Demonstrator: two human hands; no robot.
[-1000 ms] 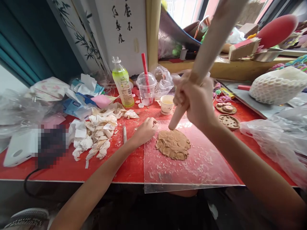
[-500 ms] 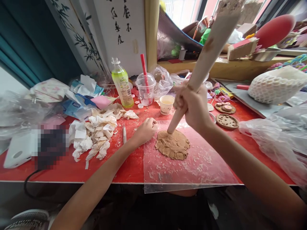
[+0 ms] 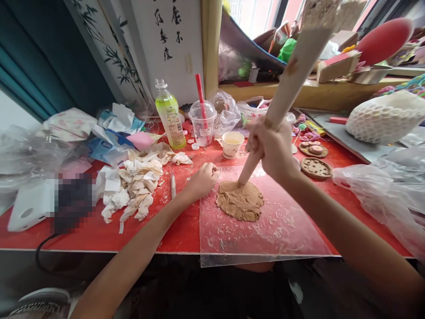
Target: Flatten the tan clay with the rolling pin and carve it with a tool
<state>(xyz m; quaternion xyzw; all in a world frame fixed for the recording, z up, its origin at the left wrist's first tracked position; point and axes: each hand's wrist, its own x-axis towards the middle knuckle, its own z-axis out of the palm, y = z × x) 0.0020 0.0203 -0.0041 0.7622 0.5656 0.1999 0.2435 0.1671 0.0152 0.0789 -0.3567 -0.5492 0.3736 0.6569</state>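
My right hand (image 3: 274, 144) is wrapped round a long, pale wooden rolling pin (image 3: 297, 71), held steeply and leaning to the right. Its lower end touches the far edge of a flattened brown clay slab (image 3: 241, 204), whose surface is covered with curved dents. Under the clay lies a clear plastic board (image 3: 282, 235) speckled with pale scraps. To the left of the clay, my left hand (image 3: 203, 180) rests with fingers curled in, by the board's far left corner; nothing shows in it. A slim pen-like tool (image 3: 173, 185) lies left of that hand on the red table.
Crumpled tissues (image 3: 139, 188) pile up at left. Behind stand a green-labelled drink bottle (image 3: 171, 117), a plastic cup with a red straw (image 3: 203, 124) and a paper cup (image 3: 232, 145). Round clay pieces (image 3: 315, 168) and a plastic bag (image 3: 381, 190) lie at right.
The rolling pin's lower end has shifted slightly right along the clay's far edge, my right hand moving with it. My left hand stays in place.
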